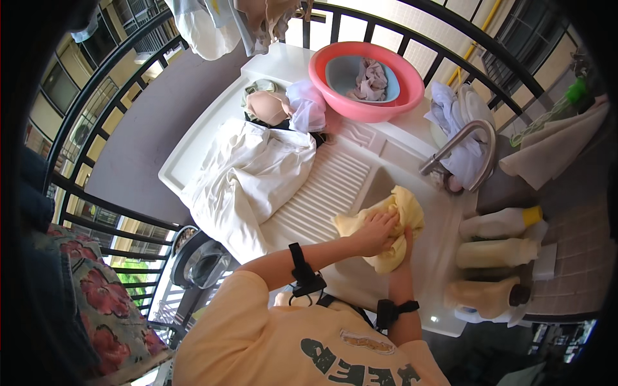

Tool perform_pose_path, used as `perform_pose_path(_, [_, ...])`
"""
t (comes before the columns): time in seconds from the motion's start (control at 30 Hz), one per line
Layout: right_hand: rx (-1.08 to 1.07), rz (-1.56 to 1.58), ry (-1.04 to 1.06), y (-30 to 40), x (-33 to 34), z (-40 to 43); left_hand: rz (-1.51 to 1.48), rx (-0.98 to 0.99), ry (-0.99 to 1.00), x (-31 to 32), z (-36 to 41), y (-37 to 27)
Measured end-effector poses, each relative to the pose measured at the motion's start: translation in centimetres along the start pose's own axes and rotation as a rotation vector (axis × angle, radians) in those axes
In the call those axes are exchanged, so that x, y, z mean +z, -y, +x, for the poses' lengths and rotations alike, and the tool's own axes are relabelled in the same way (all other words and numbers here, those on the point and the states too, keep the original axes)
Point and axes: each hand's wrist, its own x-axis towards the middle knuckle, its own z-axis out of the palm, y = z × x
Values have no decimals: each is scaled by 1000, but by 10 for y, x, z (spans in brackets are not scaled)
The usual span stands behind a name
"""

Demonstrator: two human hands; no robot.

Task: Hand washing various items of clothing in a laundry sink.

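My left hand (378, 235) presses into a bunched yellow cloth (409, 205), its fingers spread over the folds. My right hand (407, 243) grips the same cloth from the right side, partly hidden by it. The cloth is held above the basin of a white laundry sink (439, 260), beside its ribbed washboard (321, 188). A white garment (251, 169) lies spread across the washboard's left part and hangs over the front edge.
A pink basin (321, 91) holding a blue basin (340, 91) stands at the back. A curved metal faucet (488, 144) rises at the right, with plastic bottles (497, 253) below it. More laundry (270, 106) lies behind the white garment. Black railings (369, 31) enclose the space.
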Motion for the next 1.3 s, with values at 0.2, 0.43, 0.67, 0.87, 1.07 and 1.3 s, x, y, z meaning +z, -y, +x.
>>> perform_pose_path(0.2, [128,5,-212,36,19,3,355,-57,-126,-98,61,90])
perform_pose_path(0.43, [-20,-74,-289,43,1,-15,981,-527,39,-179,83,175])
perform_pose_path(0.67, [5,-151,-331,49,14,-30,-187,-246,-432,-293,89,60])
perform_pose_path(0.87, [-2,-221,-284,54,41,-34,-588,-75,-673,-367,48,11])
perform_pose_path(1.07, [-33,-422,-246,48,49,-37,952,-270,-443,-322,-40,114])
perform_pose_path(1.3, [0,-503,-248,47,58,-47,717,-71,58,-219,-45,83])
